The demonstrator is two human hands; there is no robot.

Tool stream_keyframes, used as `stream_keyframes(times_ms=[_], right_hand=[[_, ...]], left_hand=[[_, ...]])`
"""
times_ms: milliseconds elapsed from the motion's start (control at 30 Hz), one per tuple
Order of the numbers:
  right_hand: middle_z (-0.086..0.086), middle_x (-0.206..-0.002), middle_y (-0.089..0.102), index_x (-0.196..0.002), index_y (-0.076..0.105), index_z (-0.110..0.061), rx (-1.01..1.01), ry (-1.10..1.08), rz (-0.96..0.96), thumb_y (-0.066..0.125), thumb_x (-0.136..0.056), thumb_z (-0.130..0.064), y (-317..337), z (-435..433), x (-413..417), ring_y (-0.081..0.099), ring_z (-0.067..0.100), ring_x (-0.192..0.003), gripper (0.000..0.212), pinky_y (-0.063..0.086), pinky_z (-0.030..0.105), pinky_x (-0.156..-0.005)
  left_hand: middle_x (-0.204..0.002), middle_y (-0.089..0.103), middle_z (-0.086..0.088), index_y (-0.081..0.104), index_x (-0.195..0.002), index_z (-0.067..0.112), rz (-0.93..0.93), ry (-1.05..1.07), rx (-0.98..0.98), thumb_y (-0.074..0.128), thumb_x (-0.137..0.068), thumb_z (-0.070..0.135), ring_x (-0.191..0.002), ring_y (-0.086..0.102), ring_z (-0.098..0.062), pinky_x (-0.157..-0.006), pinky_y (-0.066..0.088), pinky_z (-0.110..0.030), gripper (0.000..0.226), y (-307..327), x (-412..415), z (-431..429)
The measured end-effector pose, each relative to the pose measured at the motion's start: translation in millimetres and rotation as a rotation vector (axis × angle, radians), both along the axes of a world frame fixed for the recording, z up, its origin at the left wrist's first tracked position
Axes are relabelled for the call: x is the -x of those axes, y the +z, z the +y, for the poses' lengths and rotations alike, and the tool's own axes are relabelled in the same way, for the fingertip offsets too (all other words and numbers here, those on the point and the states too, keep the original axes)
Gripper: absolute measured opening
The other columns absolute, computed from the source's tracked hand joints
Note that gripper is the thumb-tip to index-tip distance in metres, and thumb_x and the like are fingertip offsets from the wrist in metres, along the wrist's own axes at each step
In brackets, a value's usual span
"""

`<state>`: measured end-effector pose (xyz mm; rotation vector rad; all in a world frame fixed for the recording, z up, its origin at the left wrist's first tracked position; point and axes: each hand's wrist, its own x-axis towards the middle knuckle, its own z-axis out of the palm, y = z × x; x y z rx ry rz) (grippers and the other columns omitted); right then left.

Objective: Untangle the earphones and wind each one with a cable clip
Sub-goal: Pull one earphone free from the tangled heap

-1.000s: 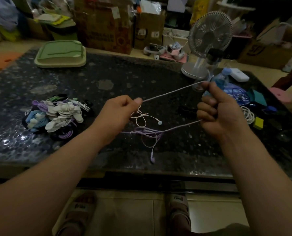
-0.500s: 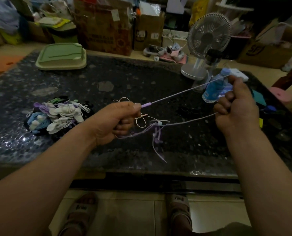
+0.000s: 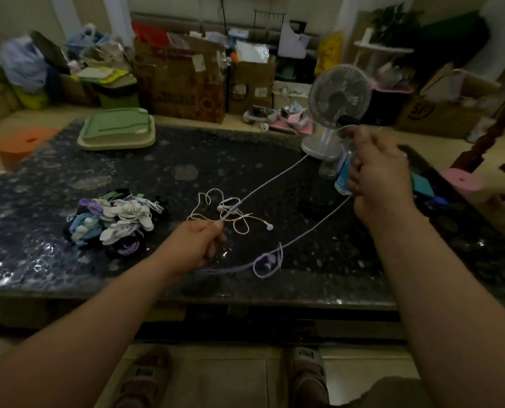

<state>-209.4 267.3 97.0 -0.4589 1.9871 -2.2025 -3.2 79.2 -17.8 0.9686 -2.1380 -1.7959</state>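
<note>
Purple earphones (image 3: 274,178) run in 2 strands from the right hand (image 3: 376,175), which grips them above the surface's (image 3: 68,172) right side. They are knotted mid-surface with pink earphones (image 3: 229,214), pinched by the left hand (image 3: 199,245). Neither pair is wound yet. A wound pile (image 3: 115,222) lies toward the left edge.
</note>
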Motion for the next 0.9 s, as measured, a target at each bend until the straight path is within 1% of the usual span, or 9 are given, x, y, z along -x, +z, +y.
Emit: stream_keyframes(times_ms=[100, 200, 267, 333, 400, 500, 633, 767, 900], right_hand=[[-0.008, -0.06, 0.042, -0.109, 0.072, -0.026, -0.032, 0.15, -0.051, 0.054, -0.107, -0.039, 23, -4, -24, 0.032, 0.007, -0.05, 0.022, 0.024, 0.023, -0.043], [-0.008, -0.064, 0.046, -0.113, 0.071, -0.02, -0.096, 0.336, -0.125, 0.052, -0.108, -0.033, 41, -7, -58, 0.036, 0.006, -0.05, 0.024, 0.027, 0.021, -0.045], [-0.006, -0.066, 0.047, -0.117, 0.07, -0.015, -0.119, 0.46, -0.137, 0.048, -0.11, -0.027, 47, -9, -78, 0.039, 0.007, -0.052, 0.026, 0.03, 0.021, -0.047], [-0.003, -0.07, 0.051, -0.118, 0.07, -0.012, -0.102, 0.528, -0.136, 0.048, -0.11, -0.024, 56, -6, -92, 0.045, 0.009, -0.058, 0.027, 0.036, 0.023, -0.051], [-0.001, -0.078, 0.06, -0.116, 0.071, -0.013, -0.066, 0.509, -0.115, 0.051, -0.109, -0.028, 65, 1, -101, 0.056, 0.013, -0.068, 0.027, 0.048, 0.026, -0.06], [0.005, -0.098, 0.071, -0.112, 0.067, -0.015, -0.004, 0.343, -0.121, 0.052, -0.107, -0.041, 60, 14, -110, 0.07, 0.02, -0.088, 0.03, 0.061, 0.036, -0.082], [0.004, -0.11, 0.076, -0.119, 0.063, -0.02, -0.17, 0.363, -0.081, 0.052, -0.106, -0.043, 18, 29, -127, 0.072, 0.024, -0.106, 0.029, 0.056, 0.049, -0.099], [-0.001, -0.103, 0.079, -0.114, 0.073, -0.022, -0.397, 0.574, -0.029, 0.063, -0.103, -0.026, -7, 28, -146, 0.075, 0.013, -0.098, 0.016, 0.058, 0.035, -0.091], [-0.005, -0.092, 0.079, -0.106, 0.079, -0.021, -0.322, 0.348, -0.072, 0.061, -0.105, -0.024, -16, 28, -144, 0.074, 0.003, -0.081, 0.018, 0.054, 0.014, -0.063]], left_hand=[[-0.08, 0.062, -0.009, 0.069, -0.108, 0.006, 0.191, 0.018, -0.231, 0.051, -0.109, 0.025, -0.042, 0.036, -0.009, -0.039, 0.026, -0.018, 0.026, 25, 1, 29], [-0.113, 0.073, -0.01, 0.067, -0.127, 0.017, 0.319, -0.145, -0.217, 0.059, -0.105, 0.023, -0.047, 0.039, -0.004, -0.045, 0.03, -0.016, 0.024, 65, 9, 57], [-0.106, 0.075, -0.001, 0.067, -0.129, 0.016, 0.302, -0.306, -0.116, 0.06, -0.105, 0.021, -0.05, 0.046, 0.001, -0.048, 0.036, -0.012, 0.025, 89, 10, 75], [-0.097, 0.076, -0.008, 0.072, -0.119, 0.008, 0.291, -0.368, -0.02, 0.058, -0.106, 0.023, -0.053, 0.05, 0.002, -0.05, 0.038, -0.012, 0.024, 104, 7, 88], [-0.095, 0.075, -0.016, 0.076, -0.109, 0.013, 0.321, -0.323, 0.001, 0.056, -0.107, 0.028, -0.056, 0.049, -0.008, -0.052, 0.038, -0.02, 0.025, 111, 2, 91], [-0.092, 0.076, -0.007, 0.076, -0.108, 0.017, 0.376, -0.236, -0.051, 0.052, -0.109, 0.029, -0.051, 0.048, -0.01, -0.048, 0.038, -0.022, 0.027, 117, -2, 85], [-0.093, 0.074, -0.009, 0.073, -0.116, 0.008, 0.463, -0.178, -0.13, 0.05, -0.109, 0.024, -0.042, 0.041, -0.007, -0.043, 0.034, -0.016, 0.028, 126, -3, 75], [-0.095, 0.076, -0.009, 0.072, -0.118, 0.008, 0.486, -0.128, -0.235, 0.05, -0.11, 0.024, -0.044, 0.04, -0.006, -0.048, 0.045, -0.019, 0.028, 127, -5, 69], [-0.111, 0.077, -0.008, 0.071, -0.123, 0.016, 0.473, -0.02, -0.228, 0.047, -0.111, 0.032, -0.05, 0.043, -0.009, -0.048, 0.038, -0.019, 0.031, 118, -7, 61]])
